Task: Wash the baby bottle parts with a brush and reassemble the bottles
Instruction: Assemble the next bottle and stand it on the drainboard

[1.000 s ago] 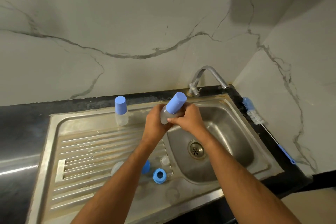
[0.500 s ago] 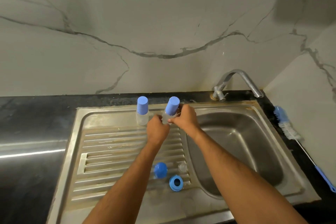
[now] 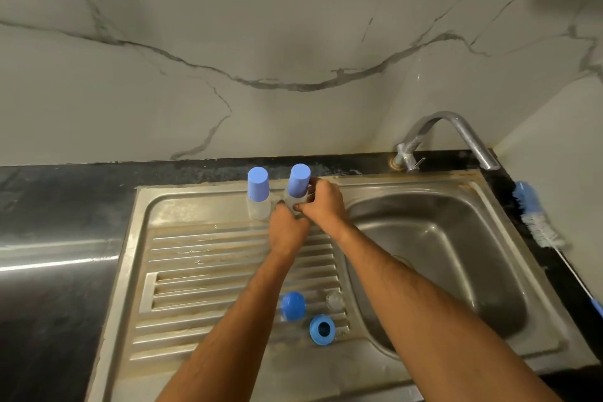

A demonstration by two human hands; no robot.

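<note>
Right hand: my right hand [image 3: 321, 202] curls round the clear plastic baby bottle with the light blue cap [image 3: 297, 194], fingers wrapped behind it at the level where cap meets body.
Left hand: my left hand [image 3: 287, 228] grips the same bottle lower down, from the near side; the base is hidden behind my knuckles, so I cannot tell whether it is touching the steel.
Bottle position: it sits at the far edge of the ribbed stainless-steel draining board [image 3: 202, 271], leaning slightly, just beside a second capped clear bottle [image 3: 258, 194] that stands upright.
Step in hand: I judge that I am parking this reassembled bottle next to the first one.
Loose parts: a darker blue rounded cap [image 3: 293, 305], a blue screw ring [image 3: 322, 329] and a small clear teat [image 3: 334, 300] lie near together on the near ribs.
Brush: the blue and white bottle brush [image 3: 535, 217] lies on the dark counter, right of the sink basin [image 3: 440, 238].
Next move: stand the bottle straight, let go with both hands without knocking its neighbour, then reach back for the loose parts.
</note>
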